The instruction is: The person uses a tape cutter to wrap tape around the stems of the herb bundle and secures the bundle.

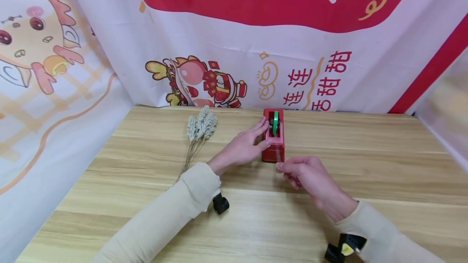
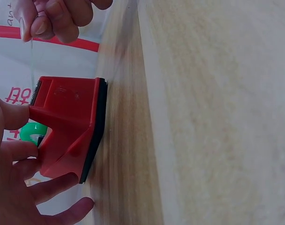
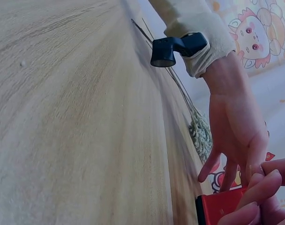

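Observation:
A red tape dispenser (image 1: 268,153) with a black base stands on the wooden table. Its roll has a green core (image 1: 275,122), and a toothed cutter (image 2: 35,93) runs along the front edge. My left hand (image 1: 244,146) rests against the dispenser's left side, fingers spread and fairly straight, with the thumb near the cutter. Just in front of the dispenser, my right hand (image 1: 310,175) pinches the end of the clear tape (image 2: 32,63) between thumb and index finger. In the left wrist view the narrow strip stretches from the cutter to those fingertips.
Left of the dispenser lies a bunch of pale dried flowers (image 1: 202,125), its stems partly behind the left sleeve. A printed cloth (image 1: 226,35) hangs along the table's back edge. Black wrist cameras (image 1: 220,204) are strapped to both forearms.

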The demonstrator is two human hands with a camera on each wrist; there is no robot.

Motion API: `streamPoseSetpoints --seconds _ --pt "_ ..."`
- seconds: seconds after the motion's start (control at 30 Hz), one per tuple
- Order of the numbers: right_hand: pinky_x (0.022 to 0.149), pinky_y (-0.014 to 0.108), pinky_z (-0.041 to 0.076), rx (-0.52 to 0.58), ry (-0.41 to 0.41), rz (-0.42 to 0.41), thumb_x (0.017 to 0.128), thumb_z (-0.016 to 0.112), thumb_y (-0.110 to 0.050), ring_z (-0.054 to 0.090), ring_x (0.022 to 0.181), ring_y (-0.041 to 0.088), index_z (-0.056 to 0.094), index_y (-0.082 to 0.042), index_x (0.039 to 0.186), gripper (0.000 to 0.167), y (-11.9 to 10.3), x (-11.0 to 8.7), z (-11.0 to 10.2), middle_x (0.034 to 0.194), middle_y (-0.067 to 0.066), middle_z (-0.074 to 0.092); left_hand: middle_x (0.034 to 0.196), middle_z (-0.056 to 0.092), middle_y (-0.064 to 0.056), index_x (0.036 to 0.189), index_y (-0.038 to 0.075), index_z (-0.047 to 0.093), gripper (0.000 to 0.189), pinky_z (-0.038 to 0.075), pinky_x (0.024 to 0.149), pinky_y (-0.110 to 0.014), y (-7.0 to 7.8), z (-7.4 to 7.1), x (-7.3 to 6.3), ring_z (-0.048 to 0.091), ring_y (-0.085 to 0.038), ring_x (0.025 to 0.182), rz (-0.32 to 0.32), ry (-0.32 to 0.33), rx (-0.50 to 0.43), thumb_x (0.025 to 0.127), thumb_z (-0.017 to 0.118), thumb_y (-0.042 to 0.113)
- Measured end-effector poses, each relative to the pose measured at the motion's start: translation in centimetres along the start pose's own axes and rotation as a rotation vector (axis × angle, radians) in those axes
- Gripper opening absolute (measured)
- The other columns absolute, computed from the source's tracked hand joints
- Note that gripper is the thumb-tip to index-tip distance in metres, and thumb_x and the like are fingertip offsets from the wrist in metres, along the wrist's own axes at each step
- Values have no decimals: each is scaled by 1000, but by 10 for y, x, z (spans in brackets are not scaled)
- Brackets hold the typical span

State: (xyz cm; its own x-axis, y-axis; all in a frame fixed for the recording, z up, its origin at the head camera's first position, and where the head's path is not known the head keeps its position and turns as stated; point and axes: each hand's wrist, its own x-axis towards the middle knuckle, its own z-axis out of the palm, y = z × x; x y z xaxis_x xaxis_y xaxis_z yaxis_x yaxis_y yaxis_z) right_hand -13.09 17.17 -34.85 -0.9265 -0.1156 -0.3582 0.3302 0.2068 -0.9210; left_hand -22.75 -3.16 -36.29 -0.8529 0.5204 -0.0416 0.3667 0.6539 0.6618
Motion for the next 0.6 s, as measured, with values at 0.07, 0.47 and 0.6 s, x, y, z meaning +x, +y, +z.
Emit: streamPoseSetpoints --seconds 0.07,0.47,0.6 --pt "62 23 45 0 3 2 101 67 -21 52 65 10 76 1 113 27 0 0 0 78 -4 66 179 7 13 169 26 21 67 21 133 -54 0 0 0 22 -35 165 -1 4 -2 112 46 50" --pt "61 22 46 -7 3 -7 99 68 -17 52 65 9 76 3 111 25 1 -3 3 80 -2 67 179 7 11 170 24 20 68 20 133 -52 0 0 0 22 -35 164 7 7 12 112 46 50" --pt "61 22 46 -10 3 -8 99 68 -17 53 65 9 76 3 111 25 2 -3 2 80 -2 68 179 7 10 170 24 20 68 20 133 -51 1 0 -1 22 -33 165 6 5 5 112 46 49"
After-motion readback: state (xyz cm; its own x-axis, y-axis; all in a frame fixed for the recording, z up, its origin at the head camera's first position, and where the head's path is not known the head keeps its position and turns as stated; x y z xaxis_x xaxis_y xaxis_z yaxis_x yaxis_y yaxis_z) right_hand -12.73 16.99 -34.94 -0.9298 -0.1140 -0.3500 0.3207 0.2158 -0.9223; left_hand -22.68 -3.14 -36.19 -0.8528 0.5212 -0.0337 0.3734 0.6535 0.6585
